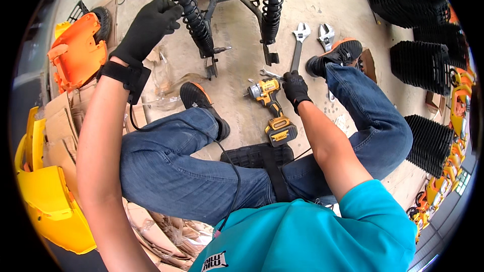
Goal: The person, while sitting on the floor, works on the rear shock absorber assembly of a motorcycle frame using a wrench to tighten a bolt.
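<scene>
Tilted shock absorber [195, 20]: your left hand [151, 24], arm raised, curls beside its spring; grip indiscernible. Yellow driver [274, 107]: on the floor [237, 88]. Your right hand [296, 88], reaching down: fingers bent at the small wrench's [272, 74] end, hold unclear.

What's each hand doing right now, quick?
Left hand: fingers curled beside the shock absorber; can't tell if holding anything.
Right hand: fingers curled at the small wrench; grip partly hidden.

My left glove [146, 27] and right glove [296, 88] are matt cloth. The shock absorber [193, 19] looks like satin metal; the spanner [273, 74], smooth bright metal; the power tool [274, 107], matt plastic and metal; the yellow panel [55, 196], glossy plastic.
</scene>
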`<action>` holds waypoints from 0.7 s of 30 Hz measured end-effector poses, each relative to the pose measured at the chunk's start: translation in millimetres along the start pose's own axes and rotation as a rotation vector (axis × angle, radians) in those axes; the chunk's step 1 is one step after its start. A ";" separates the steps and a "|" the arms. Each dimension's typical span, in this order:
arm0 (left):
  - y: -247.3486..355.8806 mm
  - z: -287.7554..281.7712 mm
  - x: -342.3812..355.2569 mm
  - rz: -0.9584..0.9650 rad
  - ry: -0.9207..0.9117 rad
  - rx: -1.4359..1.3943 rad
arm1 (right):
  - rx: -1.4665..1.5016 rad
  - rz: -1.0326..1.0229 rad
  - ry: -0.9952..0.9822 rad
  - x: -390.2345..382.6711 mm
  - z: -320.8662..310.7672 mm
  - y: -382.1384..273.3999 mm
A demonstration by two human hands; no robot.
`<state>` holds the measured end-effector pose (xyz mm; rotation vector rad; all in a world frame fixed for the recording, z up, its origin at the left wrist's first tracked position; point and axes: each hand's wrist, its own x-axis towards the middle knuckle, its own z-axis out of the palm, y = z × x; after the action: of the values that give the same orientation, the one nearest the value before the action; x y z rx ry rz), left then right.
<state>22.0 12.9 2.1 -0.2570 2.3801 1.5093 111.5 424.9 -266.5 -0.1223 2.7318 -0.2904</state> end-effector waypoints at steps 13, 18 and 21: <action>3.2 6.9 14.7 0.059 0.132 0.062 | -0.085 -0.025 -0.177 34.2 -34.8 -3.6; 7.8 9.6 13.1 0.215 0.181 0.318 | -0.206 -0.086 -0.101 33.0 -39.0 -1.3; 15.9 19.2 -0.4 0.208 0.196 0.289 | -0.202 -0.117 -0.115 29.3 -25.7 -8.9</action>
<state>20.6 37.1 8.2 -0.0957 2.8182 1.2459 75.0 417.4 -252.1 -0.3441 2.6379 -0.0364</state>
